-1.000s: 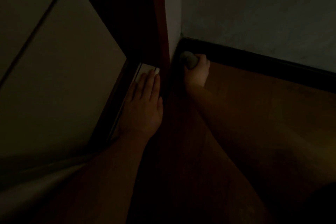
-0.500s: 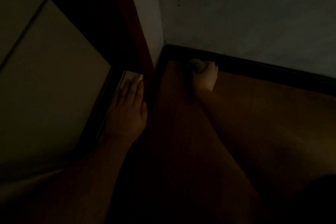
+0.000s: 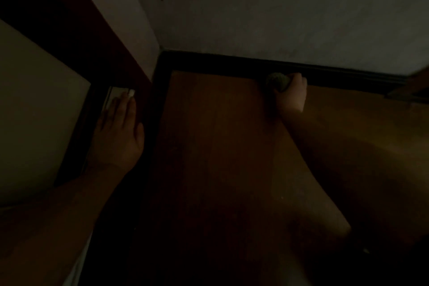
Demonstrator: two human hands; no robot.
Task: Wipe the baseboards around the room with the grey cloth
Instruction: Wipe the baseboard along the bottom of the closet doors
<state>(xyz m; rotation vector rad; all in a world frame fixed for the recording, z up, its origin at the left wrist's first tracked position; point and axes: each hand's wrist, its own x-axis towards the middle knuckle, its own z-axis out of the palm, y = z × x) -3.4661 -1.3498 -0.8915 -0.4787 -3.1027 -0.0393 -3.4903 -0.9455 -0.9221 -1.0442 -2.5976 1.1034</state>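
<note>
Right grip [image 3: 291, 93] fisted round balled grey cloth [image 3: 277, 81], pressed on dark baseboard strip [image 3: 209, 62] at 1 o'clock. Left grip [image 3: 118, 130] spread flat on floor, 9 o'clock. Judged: run toward 3 o'clock unwiped; task early.

The person's left hand [image 3: 117, 132] and right hand [image 3: 293, 93] are both bare, with no rings, watch or gloves to be seen. Both forearms are bare too, uncovered by any sleeve. The dim light hides finer detail.

right hand [image 3: 293, 93] and grey cloth [image 3: 277, 81] slid rightward along dark baseboard [image 3: 222, 62], seemingly away from corner
</note>
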